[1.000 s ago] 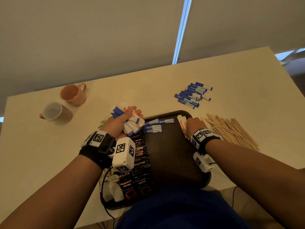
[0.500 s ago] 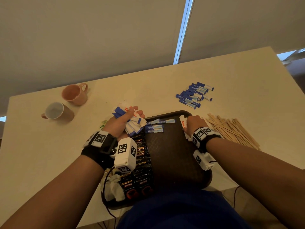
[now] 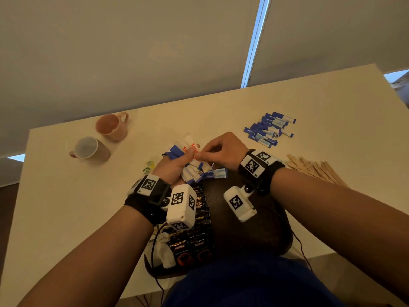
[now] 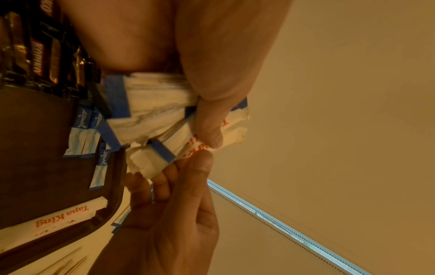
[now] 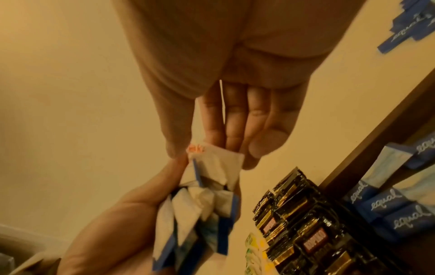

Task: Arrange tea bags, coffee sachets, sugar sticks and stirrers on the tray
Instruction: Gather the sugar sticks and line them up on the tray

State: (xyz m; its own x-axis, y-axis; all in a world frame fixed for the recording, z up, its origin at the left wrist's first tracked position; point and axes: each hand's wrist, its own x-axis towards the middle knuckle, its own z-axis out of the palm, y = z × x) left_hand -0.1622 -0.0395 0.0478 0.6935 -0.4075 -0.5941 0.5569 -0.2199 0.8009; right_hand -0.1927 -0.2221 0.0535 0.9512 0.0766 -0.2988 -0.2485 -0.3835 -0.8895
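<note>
The left hand (image 3: 174, 166) grips a bundle of white-and-blue sachets (image 4: 150, 119), fingers curled round it and thumb pressed on top, above the far left corner of the tray (image 3: 254, 229). The right hand (image 3: 223, 151) meets it, thumb and forefinger pinching the top sachet's (image 5: 212, 158) printed end while its other fingers (image 5: 256, 115) lie nearly straight. Both wrists hide part of the tray, so the sachet count cannot be made out.
</note>
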